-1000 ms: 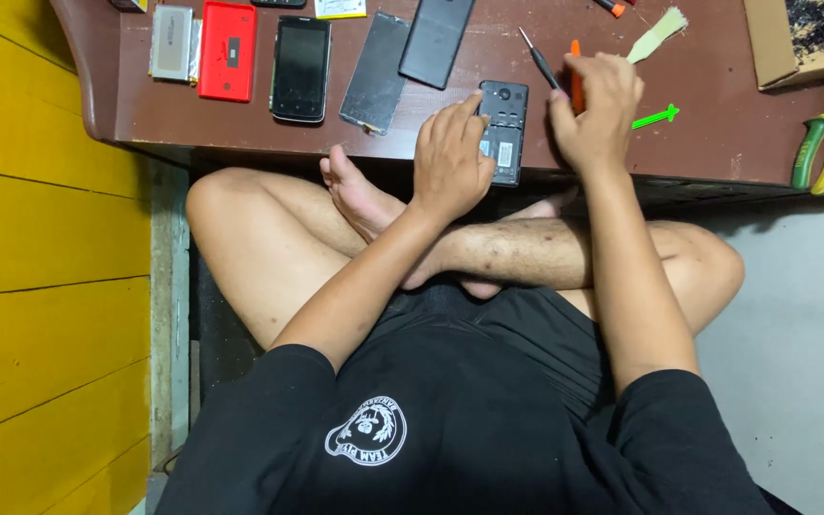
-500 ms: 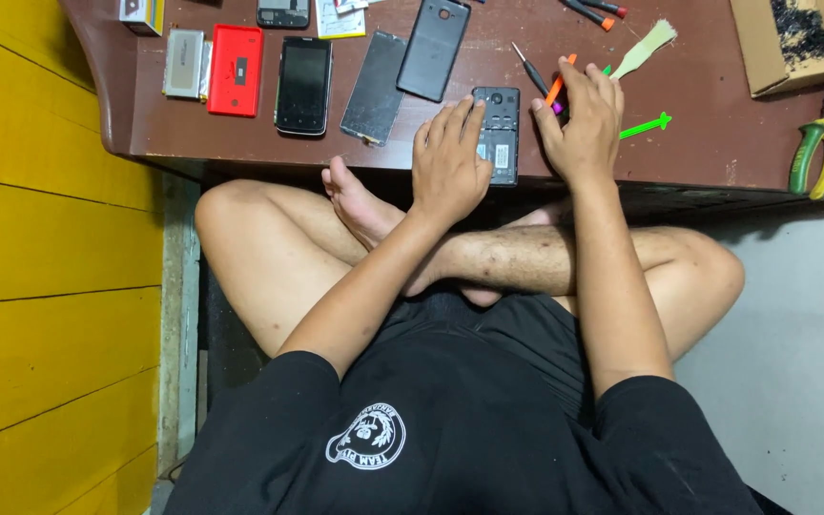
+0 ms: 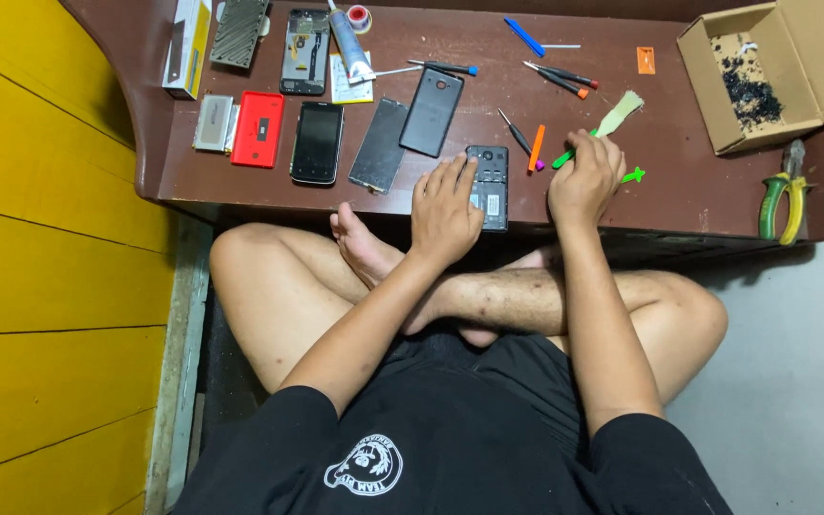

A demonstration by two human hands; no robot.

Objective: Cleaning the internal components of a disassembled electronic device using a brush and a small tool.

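My left hand point(image 3: 445, 212) lies flat on the near edge of the brown table point(image 3: 679, 195), its fingers on an opened black phone point(image 3: 490, 181). My right hand point(image 3: 586, 181) is just right of that phone, fingers curled around the green handle of a small brush point(image 3: 619, 112) whose pale bristles point up and right. An orange-handled screwdriver point(image 3: 536, 148) lies loose between the phone and my right hand. A green plastic pry tool point(image 3: 633, 175) pokes out from under the right side of that hand.
Phones and parts line the table's left: a red cover point(image 3: 257, 130), a black phone point(image 3: 318, 143), a dark screen panel point(image 3: 380, 145), a back cover point(image 3: 431, 113). Screwdrivers point(image 3: 560, 76) lie further back. A cardboard box point(image 3: 774, 72) and green pliers point(image 3: 782, 195) sit right. A yellow wall point(image 3: 40, 286) stands left.
My right hand has let go of the orange screwdriver, which now lies on the table, and closed on the brush handle. The view has tilted up, showing more of the table.
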